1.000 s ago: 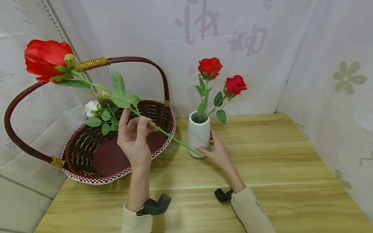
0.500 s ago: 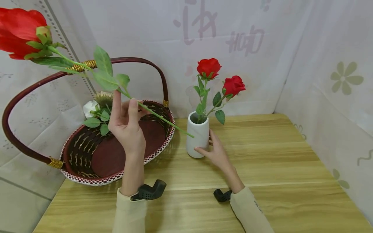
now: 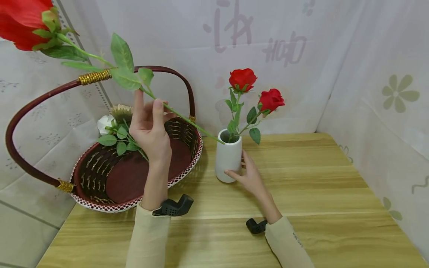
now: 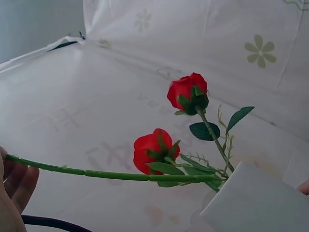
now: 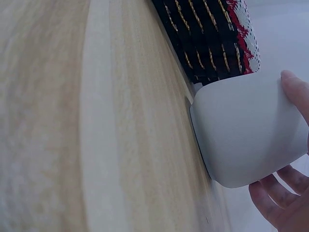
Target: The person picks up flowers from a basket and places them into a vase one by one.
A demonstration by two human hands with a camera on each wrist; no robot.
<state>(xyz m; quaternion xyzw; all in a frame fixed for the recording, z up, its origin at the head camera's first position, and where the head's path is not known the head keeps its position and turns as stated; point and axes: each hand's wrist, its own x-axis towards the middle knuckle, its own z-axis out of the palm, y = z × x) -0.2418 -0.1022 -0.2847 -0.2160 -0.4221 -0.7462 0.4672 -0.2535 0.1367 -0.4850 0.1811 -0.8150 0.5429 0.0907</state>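
A long-stemmed red rose (image 3: 26, 24) is pinched by its green stem between the thumb and fingers of my left hand (image 3: 151, 134), above the basket. It slants, bloom up at the left, partly cut off by the frame edge. Its lower stem end (image 4: 193, 178) lies at the white vase's rim; whether it touches cannot be told. My right hand (image 3: 249, 178) grips the lower right side of the white vase (image 3: 228, 160), thumb in front, fingers behind. In the vase stand one red rose (image 3: 242, 79), upright, and a second red rose (image 3: 270, 99), leaning right.
A dark woven basket (image 3: 114, 208) with a tall arched handle (image 3: 37, 96) stands at the left. Inside it lie a white flower (image 3: 106, 124) and a beige flower (image 3: 121, 111). Patterned white curtains (image 3: 301, 22) hang behind and beside the wooden table (image 3: 301, 186).
My left hand has moved up and slightly left, and the rose's stem end has risen from the vase's base to its rim. My right hand still grips the vase in the same place.
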